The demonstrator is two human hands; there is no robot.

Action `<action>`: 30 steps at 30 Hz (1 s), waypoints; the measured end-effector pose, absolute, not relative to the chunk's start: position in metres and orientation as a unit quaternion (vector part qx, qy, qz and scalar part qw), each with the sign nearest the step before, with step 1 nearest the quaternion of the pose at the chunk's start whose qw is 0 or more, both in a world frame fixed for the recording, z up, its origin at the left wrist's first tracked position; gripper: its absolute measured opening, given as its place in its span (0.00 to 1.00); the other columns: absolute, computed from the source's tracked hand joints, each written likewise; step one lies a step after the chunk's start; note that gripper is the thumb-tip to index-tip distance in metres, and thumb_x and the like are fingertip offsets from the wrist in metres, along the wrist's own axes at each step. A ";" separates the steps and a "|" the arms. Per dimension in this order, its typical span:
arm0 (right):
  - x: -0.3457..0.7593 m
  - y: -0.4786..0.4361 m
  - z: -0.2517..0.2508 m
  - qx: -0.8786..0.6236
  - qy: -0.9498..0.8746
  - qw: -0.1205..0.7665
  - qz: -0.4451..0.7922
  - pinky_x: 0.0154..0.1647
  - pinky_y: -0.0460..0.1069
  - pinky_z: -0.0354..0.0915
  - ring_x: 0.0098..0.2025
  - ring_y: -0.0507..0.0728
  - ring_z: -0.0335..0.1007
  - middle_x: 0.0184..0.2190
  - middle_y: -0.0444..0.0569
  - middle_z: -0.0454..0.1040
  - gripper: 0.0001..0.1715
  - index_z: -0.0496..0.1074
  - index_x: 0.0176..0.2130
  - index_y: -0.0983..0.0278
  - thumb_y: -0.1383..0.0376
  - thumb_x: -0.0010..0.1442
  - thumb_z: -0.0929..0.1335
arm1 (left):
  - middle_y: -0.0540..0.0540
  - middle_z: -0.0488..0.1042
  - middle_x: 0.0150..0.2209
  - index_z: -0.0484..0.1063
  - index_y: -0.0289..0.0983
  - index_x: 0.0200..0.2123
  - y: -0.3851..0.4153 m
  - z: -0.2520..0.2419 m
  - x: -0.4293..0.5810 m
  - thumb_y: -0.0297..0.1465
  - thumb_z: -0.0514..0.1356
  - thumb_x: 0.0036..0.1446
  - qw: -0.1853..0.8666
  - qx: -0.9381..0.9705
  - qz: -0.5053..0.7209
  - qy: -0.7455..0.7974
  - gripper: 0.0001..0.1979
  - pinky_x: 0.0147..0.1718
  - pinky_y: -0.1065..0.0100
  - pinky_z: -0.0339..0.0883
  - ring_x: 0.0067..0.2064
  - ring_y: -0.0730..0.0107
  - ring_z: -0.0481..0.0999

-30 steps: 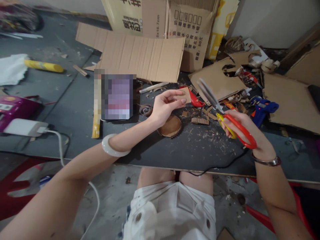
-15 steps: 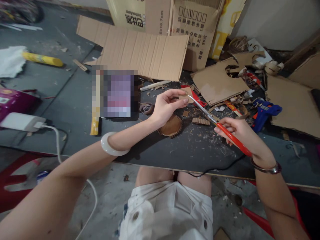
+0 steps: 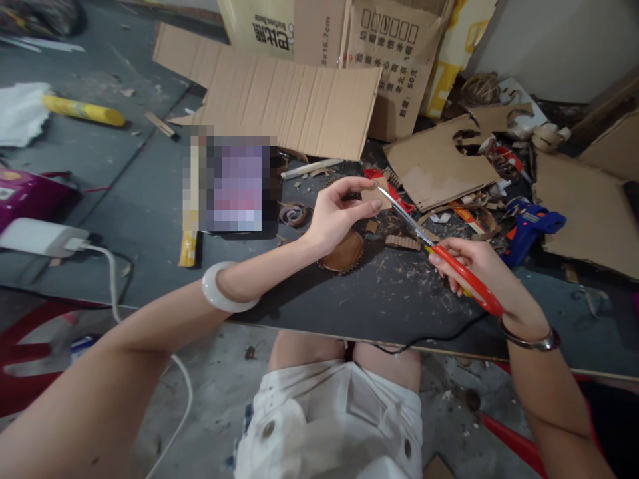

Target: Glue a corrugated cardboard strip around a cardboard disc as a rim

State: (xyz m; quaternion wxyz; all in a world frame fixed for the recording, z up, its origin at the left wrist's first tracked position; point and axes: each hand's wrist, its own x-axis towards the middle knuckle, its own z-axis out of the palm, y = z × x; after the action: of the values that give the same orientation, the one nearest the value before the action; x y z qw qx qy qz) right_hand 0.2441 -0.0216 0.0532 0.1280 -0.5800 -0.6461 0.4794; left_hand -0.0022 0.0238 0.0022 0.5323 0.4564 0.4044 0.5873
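Between thumb and fingers, my left hand (image 3: 337,211) pinches a small piece of cardboard (image 3: 375,193) above the table. My right hand (image 3: 466,263) is closed round the red handles of a pair of scissors (image 3: 407,218). The blade tips reach the edge of the cardboard piece beside my left fingertips. A round cardboard disc (image 3: 343,253) with a ridged rim lies on the table under my left wrist. Near it are a coiled cardboard strip (image 3: 293,214) and a short corrugated strip (image 3: 403,242).
A blue glue gun (image 3: 532,226) lies right of my right hand. Large cardboard sheets (image 3: 294,100) and a cut sheet (image 3: 439,166) lie at the back. A blurred-out screen (image 3: 238,189) stands left of my left hand. A white charger (image 3: 44,239) with a cable is at far left.
The scissors have turned slightly, and more of their handle shows in my right hand. My left hand keeps its pinch on the cardboard piece. The view has shifted a little.
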 end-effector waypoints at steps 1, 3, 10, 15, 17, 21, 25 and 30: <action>0.244 -0.022 0.054 -0.580 -0.643 0.128 0.484 0.16 0.43 0.59 0.17 0.47 0.61 0.20 0.40 0.66 0.20 0.69 0.33 0.62 0.48 0.54 0.70 | 0.50 0.78 0.35 0.74 0.37 0.38 0.024 0.002 -0.002 0.27 0.70 0.42 0.530 0.460 0.585 0.407 0.17 0.34 0.72 0.75 0.30 0.76 0.78; 0.243 -0.022 0.054 -0.580 -0.637 0.129 0.490 0.16 0.43 0.60 0.17 0.47 0.62 0.21 0.40 0.66 0.21 0.69 0.33 0.62 0.47 0.55 0.69 | 0.50 0.77 0.35 0.74 0.36 0.38 0.024 0.002 -0.002 0.27 0.70 0.43 0.524 0.467 0.582 0.411 0.16 0.35 0.70 0.76 0.31 0.74 0.78; 0.242 -0.022 0.056 -0.586 -0.634 0.123 0.489 0.15 0.42 0.59 0.16 0.46 0.61 0.19 0.39 0.64 0.22 0.68 0.31 0.63 0.47 0.54 0.70 | 0.49 0.77 0.37 0.73 0.36 0.38 0.024 0.003 -0.002 0.26 0.69 0.43 0.517 0.469 0.586 0.410 0.16 0.35 0.70 0.76 0.32 0.75 0.78; 0.240 -0.021 0.057 -0.587 -0.637 0.125 0.484 0.15 0.42 0.59 0.17 0.46 0.61 0.20 0.40 0.65 0.22 0.67 0.31 0.63 0.47 0.54 0.70 | 0.50 0.77 0.35 0.73 0.35 0.37 0.023 0.004 -0.001 0.25 0.69 0.42 0.526 0.460 0.587 0.409 0.16 0.35 0.71 0.75 0.31 0.76 0.77; 0.240 -0.021 0.057 -0.589 -0.633 0.127 0.486 0.15 0.42 0.59 0.16 0.46 0.61 0.20 0.40 0.65 0.22 0.68 0.31 0.63 0.47 0.54 0.70 | 0.51 0.77 0.34 0.73 0.35 0.37 0.023 0.005 -0.001 0.25 0.70 0.41 0.526 0.457 0.588 0.412 0.16 0.34 0.72 0.75 0.30 0.76 0.77; 0.239 -0.021 0.058 -0.586 -0.629 0.130 0.494 0.15 0.42 0.59 0.16 0.47 0.61 0.20 0.40 0.65 0.22 0.68 0.31 0.63 0.47 0.53 0.70 | 0.51 0.77 0.34 0.74 0.36 0.37 0.023 0.005 -0.001 0.26 0.70 0.41 0.523 0.454 0.588 0.418 0.17 0.33 0.71 0.75 0.30 0.76 0.77; 0.239 -0.021 0.057 -0.586 -0.627 0.127 0.497 0.14 0.43 0.59 0.16 0.46 0.59 0.20 0.40 0.66 0.22 0.68 0.31 0.62 0.47 0.52 0.71 | 0.50 0.77 0.34 0.74 0.36 0.38 0.023 0.004 -0.001 0.27 0.70 0.42 0.519 0.460 0.581 0.426 0.16 0.34 0.70 0.75 0.30 0.74 0.77; 0.239 -0.021 0.056 -0.583 -0.635 0.133 0.489 0.15 0.43 0.57 0.16 0.46 0.59 0.19 0.40 0.66 0.22 0.68 0.31 0.63 0.47 0.52 0.71 | 0.50 0.77 0.34 0.74 0.37 0.37 0.023 0.005 -0.001 0.27 0.70 0.42 0.516 0.458 0.581 0.431 0.16 0.34 0.70 0.75 0.30 0.74 0.77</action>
State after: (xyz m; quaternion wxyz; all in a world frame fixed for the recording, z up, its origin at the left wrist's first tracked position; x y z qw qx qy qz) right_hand 0.2392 -0.0205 0.0558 0.1333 -0.5829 -0.6354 0.4885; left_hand -0.0010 0.0226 0.0046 0.5162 0.4584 0.4307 0.5813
